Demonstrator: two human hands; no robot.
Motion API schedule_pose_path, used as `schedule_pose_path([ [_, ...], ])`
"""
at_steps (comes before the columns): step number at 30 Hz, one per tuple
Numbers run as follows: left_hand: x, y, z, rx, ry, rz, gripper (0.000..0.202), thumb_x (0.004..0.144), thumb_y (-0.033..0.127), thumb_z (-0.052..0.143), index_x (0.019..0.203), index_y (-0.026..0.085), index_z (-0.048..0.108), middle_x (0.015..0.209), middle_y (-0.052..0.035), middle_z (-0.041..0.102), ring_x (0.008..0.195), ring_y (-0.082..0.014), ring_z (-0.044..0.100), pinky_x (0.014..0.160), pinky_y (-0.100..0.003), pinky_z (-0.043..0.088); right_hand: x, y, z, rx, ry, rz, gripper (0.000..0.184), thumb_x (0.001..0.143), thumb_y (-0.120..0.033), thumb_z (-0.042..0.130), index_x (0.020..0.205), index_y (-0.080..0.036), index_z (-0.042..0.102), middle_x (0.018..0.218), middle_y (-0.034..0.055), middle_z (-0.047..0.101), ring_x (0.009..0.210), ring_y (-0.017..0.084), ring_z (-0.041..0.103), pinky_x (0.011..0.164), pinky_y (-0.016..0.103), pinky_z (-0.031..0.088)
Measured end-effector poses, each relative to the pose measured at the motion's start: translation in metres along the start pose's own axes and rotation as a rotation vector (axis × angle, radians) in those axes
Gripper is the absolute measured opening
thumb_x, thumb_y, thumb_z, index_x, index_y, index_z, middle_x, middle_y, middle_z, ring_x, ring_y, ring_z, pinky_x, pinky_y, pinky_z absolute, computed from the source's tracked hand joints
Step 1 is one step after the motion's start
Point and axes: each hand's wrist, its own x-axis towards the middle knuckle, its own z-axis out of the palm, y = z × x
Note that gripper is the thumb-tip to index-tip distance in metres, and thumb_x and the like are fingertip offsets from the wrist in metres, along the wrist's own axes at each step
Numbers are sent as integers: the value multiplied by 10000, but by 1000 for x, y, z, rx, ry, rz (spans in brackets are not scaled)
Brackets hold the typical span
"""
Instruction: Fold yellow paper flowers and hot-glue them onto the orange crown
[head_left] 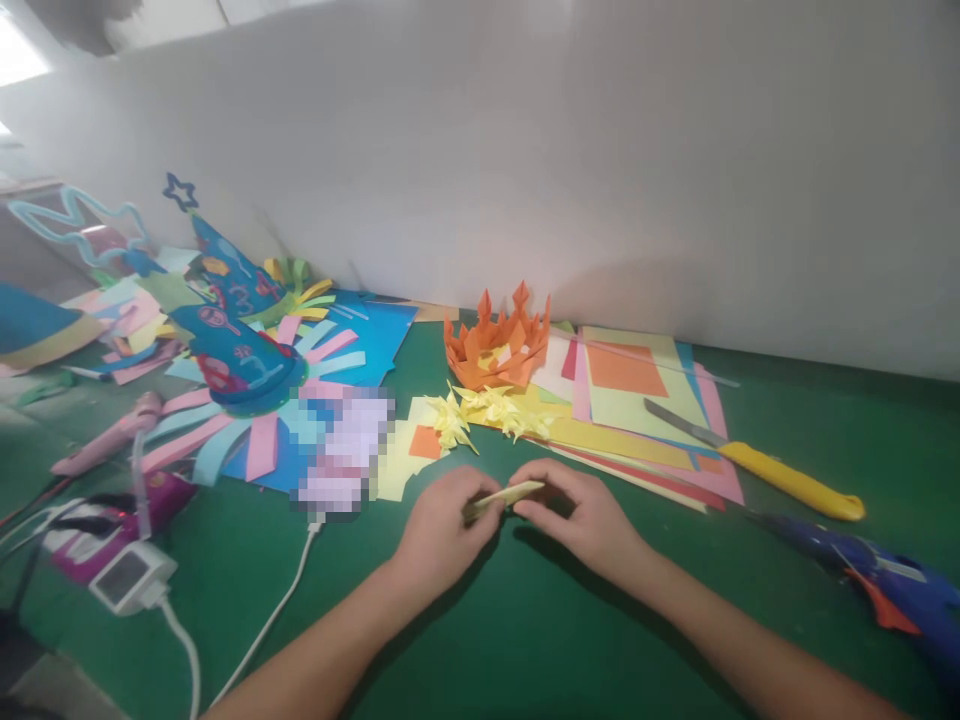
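Observation:
My left hand (442, 530) and my right hand (581, 515) meet over the green table (525, 640), both pinched on a small folded piece of yellow paper (514, 494) held between them. Just beyond the hands lie several small yellow folded paper shapes (487, 410). Behind those stands an orange paper crown (499, 345).
A stack of coloured paper sheets (637, 400) lies right of the crown, with a yellow-handled knife (757, 465) on it. A blue glue gun (870, 570) sits far right. At the left are a blue paper cone hat (232, 330), a pink glue gun (105, 440) and a white charger with cable (131, 575). A white wall runs behind.

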Motion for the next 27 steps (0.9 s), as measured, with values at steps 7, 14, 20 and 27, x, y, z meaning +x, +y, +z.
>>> schedule_pose_path([
  [7,7,7,6,-942,-37,-386,377,694,407,684,808,185,401,697,38,567,580,-91,593,592,-248,491,15,-12,10,441,135,205,212,774,-297,580,954,-196,531,752,-22,549,617,107,542,580,246,478],
  [14,13,13,0,-838,-68,-496,389,680,443,687,857,172,470,780,21,545,605,-91,598,589,-259,514,20,-2,21,460,178,172,249,774,-253,550,1014,-201,510,774,-17,527,674,118,525,613,242,446],
  [20,25,19,-2,-788,-108,-576,350,776,507,545,803,162,494,653,10,555,584,-108,579,534,-236,477,20,6,21,433,210,150,222,793,-249,537,1008,-212,492,739,-39,485,577,97,475,547,228,417],
  [27,16,14,4,-837,-26,-527,279,787,426,548,738,164,467,592,19,586,470,-57,488,498,-185,383,16,7,17,468,111,89,277,834,-251,519,1107,-221,482,805,-16,504,630,102,519,590,237,451],
])
